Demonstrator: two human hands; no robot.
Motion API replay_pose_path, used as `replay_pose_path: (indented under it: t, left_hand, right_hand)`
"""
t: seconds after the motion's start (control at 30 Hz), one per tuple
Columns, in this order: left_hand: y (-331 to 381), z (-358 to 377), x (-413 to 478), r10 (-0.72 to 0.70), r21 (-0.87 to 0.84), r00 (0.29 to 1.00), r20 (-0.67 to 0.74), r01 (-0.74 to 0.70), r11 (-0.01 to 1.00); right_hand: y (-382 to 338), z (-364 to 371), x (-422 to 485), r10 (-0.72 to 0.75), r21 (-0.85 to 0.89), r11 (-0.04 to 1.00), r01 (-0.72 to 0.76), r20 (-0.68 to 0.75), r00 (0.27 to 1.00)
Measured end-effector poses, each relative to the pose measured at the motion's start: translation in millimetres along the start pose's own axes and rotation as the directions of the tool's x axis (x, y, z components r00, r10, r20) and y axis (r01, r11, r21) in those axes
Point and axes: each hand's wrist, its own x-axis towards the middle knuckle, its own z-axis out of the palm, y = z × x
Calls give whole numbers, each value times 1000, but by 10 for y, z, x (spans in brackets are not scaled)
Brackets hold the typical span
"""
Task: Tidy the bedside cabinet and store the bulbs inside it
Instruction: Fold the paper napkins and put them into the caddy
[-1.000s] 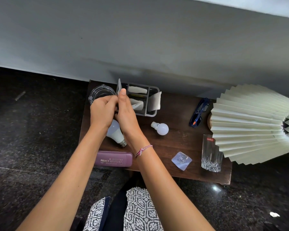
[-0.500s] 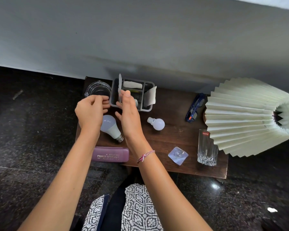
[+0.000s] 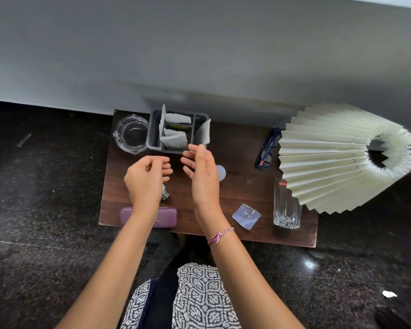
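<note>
While both hands hover empty over the middle of the wooden counter (image 3: 237, 195), the left hand (image 3: 145, 179) has its grip loosely curled and the right hand (image 3: 203, 173) has its grip spread, fingers apart. Beneath the left hand lies a large bulb (image 3: 165, 194), only its metal base showing; a small bulb (image 3: 221, 172) peeks out just right of the right hand. Behind the hands, toward the upper centre of the frame, stands a grey organiser (image 3: 153, 136) holding paper slips, with a glass ashtray (image 3: 131, 134) to its left. A purple case (image 3: 166, 217) lies at the counter's lower edge, partly under the left wrist.
</note>
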Motion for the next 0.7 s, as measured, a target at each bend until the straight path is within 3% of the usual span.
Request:
replay_pose_path:
  t: [0.7]
  left_hand:
    - [69,361,-187,27,19,997,65,-29,999]
  right_hand:
    - [38,-459,8,-33,-50,998,29,-64,997]
